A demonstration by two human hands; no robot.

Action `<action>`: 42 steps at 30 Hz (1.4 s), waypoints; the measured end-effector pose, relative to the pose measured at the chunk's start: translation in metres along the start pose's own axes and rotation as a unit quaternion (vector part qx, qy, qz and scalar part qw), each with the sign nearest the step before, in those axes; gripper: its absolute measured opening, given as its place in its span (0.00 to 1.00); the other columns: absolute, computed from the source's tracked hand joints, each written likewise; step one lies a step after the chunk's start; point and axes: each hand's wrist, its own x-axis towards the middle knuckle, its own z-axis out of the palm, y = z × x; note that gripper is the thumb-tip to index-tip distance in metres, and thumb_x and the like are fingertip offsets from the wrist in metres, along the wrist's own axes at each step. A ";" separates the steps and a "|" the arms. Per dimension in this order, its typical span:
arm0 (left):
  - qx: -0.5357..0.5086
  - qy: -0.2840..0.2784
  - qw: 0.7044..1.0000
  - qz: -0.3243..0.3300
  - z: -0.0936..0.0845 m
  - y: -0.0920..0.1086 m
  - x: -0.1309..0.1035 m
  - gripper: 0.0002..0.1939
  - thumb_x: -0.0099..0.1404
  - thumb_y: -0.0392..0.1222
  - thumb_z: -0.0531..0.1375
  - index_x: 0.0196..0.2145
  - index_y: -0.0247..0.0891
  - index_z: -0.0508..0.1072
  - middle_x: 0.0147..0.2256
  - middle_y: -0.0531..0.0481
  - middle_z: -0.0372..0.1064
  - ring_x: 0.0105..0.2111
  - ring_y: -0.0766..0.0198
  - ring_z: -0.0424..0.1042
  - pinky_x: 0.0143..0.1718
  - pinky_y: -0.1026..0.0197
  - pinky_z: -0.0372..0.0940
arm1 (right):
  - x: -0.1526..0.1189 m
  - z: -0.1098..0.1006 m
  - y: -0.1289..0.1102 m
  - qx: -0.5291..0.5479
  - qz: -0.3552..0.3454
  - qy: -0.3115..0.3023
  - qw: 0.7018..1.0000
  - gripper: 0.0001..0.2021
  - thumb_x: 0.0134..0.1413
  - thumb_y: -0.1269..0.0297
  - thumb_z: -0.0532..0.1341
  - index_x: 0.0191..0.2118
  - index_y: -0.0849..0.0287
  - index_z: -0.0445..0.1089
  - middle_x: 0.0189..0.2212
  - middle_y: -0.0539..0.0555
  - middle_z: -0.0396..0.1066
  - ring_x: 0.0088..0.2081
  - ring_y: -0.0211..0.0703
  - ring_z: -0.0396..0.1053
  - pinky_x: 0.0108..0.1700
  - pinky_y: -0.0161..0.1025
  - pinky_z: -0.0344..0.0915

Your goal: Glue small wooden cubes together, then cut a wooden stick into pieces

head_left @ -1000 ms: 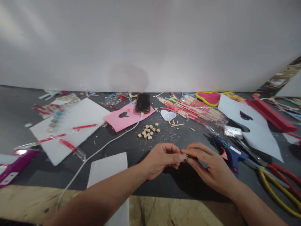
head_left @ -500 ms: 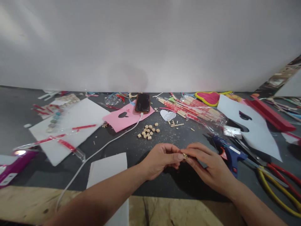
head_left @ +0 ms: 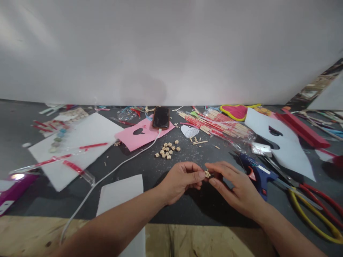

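Between the thumb and forefinger of my left hand [head_left: 186, 180] is a small flower-shaped wooden piece [head_left: 207, 174], made of short stick ends. Just right of it, my right hand [head_left: 237, 185] has its thumb and fingers apart, fingertips close to the piece. Behind my hands a loose pile of similar small wooden flowers [head_left: 168, 150] lies on the dark table. Short cut stick bits [head_left: 200, 142] rest beside a white paper heart [head_left: 189, 131] with a printed pattern.
A phone [head_left: 161, 117] on pink paper [head_left: 131, 137] trails a white cable [head_left: 118, 165]. To the right lie packed wooden sticks [head_left: 214, 123], a blue glue gun [head_left: 258, 175] and scissors [head_left: 318, 214] with red and yellow handles. White sheets [head_left: 120, 192] lie at left; a white wall [head_left: 171, 53] stands behind.
My right fingers have parted from the wooden flower, which now shows more fully in my left pinch. The whole view has shifted slightly.
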 end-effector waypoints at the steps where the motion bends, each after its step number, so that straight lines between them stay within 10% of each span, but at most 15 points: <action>1: -0.002 -0.002 1.000 0.000 0.000 0.000 0.000 0.13 0.47 0.43 0.68 0.25 0.31 0.70 0.20 0.53 0.67 0.20 0.74 0.64 0.25 0.70 0.60 | 0.000 0.000 0.000 0.003 0.006 0.004 1.000 0.14 0.56 0.68 0.55 0.49 0.56 0.64 0.37 0.55 0.70 0.37 0.39 0.69 0.38 0.36 0.68; 9: 0.005 -0.003 1.000 0.010 -0.001 -0.002 0.000 0.12 0.49 0.42 0.67 0.26 0.31 0.71 0.26 0.49 0.71 0.20 0.74 0.64 0.24 0.69 0.59 | 0.000 -0.042 -0.017 -0.007 0.114 0.141 0.983 0.11 0.58 0.64 0.53 0.46 0.54 0.65 0.37 0.53 0.69 0.32 0.36 0.69 0.32 0.33 0.66; 15: 0.006 -0.009 1.000 0.026 -0.002 -0.001 0.000 0.12 0.49 0.42 0.67 0.26 0.31 0.71 0.27 0.49 0.71 0.21 0.75 0.64 0.25 0.70 0.59 | -0.040 -0.092 -0.018 -0.200 0.183 0.095 0.958 0.13 0.54 0.53 0.53 0.40 0.53 0.66 0.33 0.54 0.72 0.30 0.43 0.70 0.31 0.38 0.66; 21: 0.015 -0.020 0.999 0.037 -0.002 -0.001 0.000 0.13 0.49 0.43 0.67 0.26 0.31 0.70 0.27 0.49 0.71 0.20 0.75 0.64 0.24 0.70 0.58 | -0.081 -0.073 0.007 -0.264 0.360 -0.002 0.895 0.18 0.48 0.44 0.53 0.30 0.53 0.68 0.21 0.54 0.72 0.23 0.48 0.71 0.23 0.39 0.62; 28: 0.048 -0.016 0.997 0.054 -0.001 -0.004 0.000 0.16 0.45 0.46 0.68 0.26 0.32 0.71 0.26 0.50 0.71 0.20 0.74 0.64 0.25 0.69 0.58 | -0.063 -0.054 0.024 -0.272 0.431 -0.030 0.860 0.21 0.46 0.42 0.51 0.20 0.55 0.63 0.16 0.54 0.68 0.21 0.51 0.69 0.21 0.40 0.57; 35: 0.067 -0.020 0.995 0.074 -0.001 -0.001 0.000 0.16 0.46 0.47 0.67 0.26 0.31 0.71 0.26 0.49 0.71 0.20 0.74 0.63 0.25 0.68 0.59 | -0.071 -0.062 0.025 -0.177 0.453 0.050 0.872 0.15 0.44 0.51 0.54 0.24 0.56 0.69 0.18 0.51 0.71 0.23 0.48 0.70 0.24 0.39 0.62; 42: 0.112 -0.026 0.989 0.092 -0.002 -0.002 0.000 0.16 0.48 0.48 0.66 0.27 0.32 0.71 0.25 0.50 0.70 0.21 0.73 0.63 0.25 0.68 0.58 | -0.089 -0.048 0.009 0.283 0.435 0.305 0.799 0.14 0.42 0.55 0.61 0.37 0.53 0.67 0.21 0.47 0.70 0.23 0.42 0.69 0.23 0.37 0.67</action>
